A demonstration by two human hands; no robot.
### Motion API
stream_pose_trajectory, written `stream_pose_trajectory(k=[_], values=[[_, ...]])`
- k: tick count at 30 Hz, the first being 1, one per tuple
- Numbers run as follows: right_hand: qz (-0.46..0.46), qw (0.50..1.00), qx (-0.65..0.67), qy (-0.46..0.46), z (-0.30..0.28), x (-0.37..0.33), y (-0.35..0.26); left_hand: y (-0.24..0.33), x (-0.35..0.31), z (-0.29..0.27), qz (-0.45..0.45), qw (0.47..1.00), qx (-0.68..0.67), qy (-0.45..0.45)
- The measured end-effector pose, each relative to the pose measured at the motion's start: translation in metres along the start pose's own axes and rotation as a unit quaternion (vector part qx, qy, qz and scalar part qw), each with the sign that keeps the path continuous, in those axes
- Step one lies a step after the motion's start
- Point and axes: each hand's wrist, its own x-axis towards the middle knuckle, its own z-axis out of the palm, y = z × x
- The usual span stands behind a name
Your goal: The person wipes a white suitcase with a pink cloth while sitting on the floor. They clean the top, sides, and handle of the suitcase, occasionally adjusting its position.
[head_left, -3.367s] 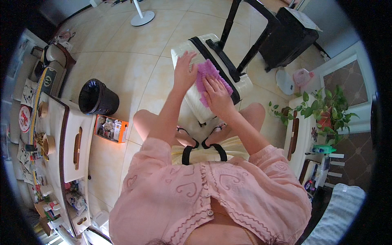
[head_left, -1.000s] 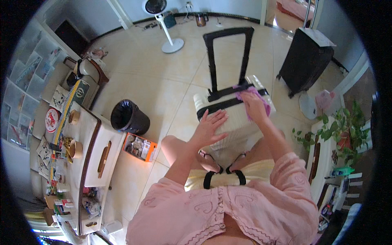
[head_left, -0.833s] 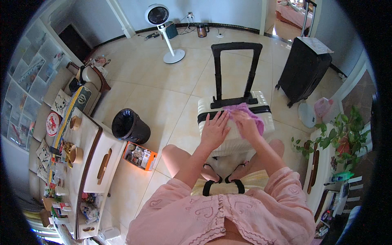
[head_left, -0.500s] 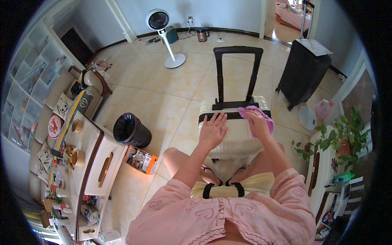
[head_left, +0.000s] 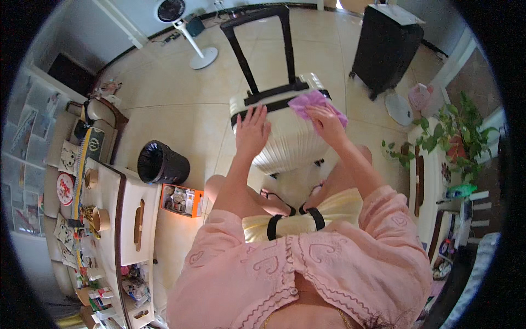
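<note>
A cream, ribbed suitcase (head_left: 290, 140) stands in front of my knees with its black telescopic handle (head_left: 289, 48) pulled up. My left hand (head_left: 252, 131) lies on the left of its near upper edge, fingers stretched out over the black band (head_left: 278, 106). In my right hand (head_left: 327, 123) is a purple cloth (head_left: 310, 102), pressed onto the right part of that edge at the band. The cloth partly covers the band's right end. My right fingers are bent over the cloth, and their tips partly sink into it.
A black trash bin (head_left: 171, 164) and an orange box (head_left: 181, 200) stand left, beside a white coffee table (head_left: 138, 192). Behind are a white fan (head_left: 204, 58) and a black suitcase (head_left: 386, 49). A leafy plant (head_left: 455, 134) stands on a cabinet at right.
The view has shifted, so the room appears higher and further left. The suitcase looks tilted and turned slightly. My left hand stays on it, and my right still holds the cloth against its edge.
</note>
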Motion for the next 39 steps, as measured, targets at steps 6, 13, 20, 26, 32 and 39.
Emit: stream_pose_trajectory(k=[6,13,20,26,32,39], values=[[-0.033,0.999,0.009,0.008,0.034,0.006,-0.033,0.0,0.004,-0.004,-0.006,1.0,-0.02,0.013],[-0.017,0.997,0.063,-0.047,0.003,0.017,-0.028,-0.004,0.008,-0.002,0.009,0.998,-0.051,0.02],[0.01,1.0,-0.005,-0.023,0.025,0.023,-0.011,-0.003,0.017,0.006,-0.029,0.998,-0.037,0.032],[-0.084,0.992,0.07,-0.059,0.065,0.026,-0.07,-0.014,0.022,0.009,-0.016,0.999,-0.029,0.021],[-0.043,0.993,0.058,-0.096,0.017,0.02,-0.035,-0.014,0.018,0.004,-0.011,0.999,-0.052,-0.005],[0.035,0.998,0.024,-0.047,0.003,0.012,-0.006,-0.007,0.021,0.005,-0.011,0.998,-0.057,0.018]])
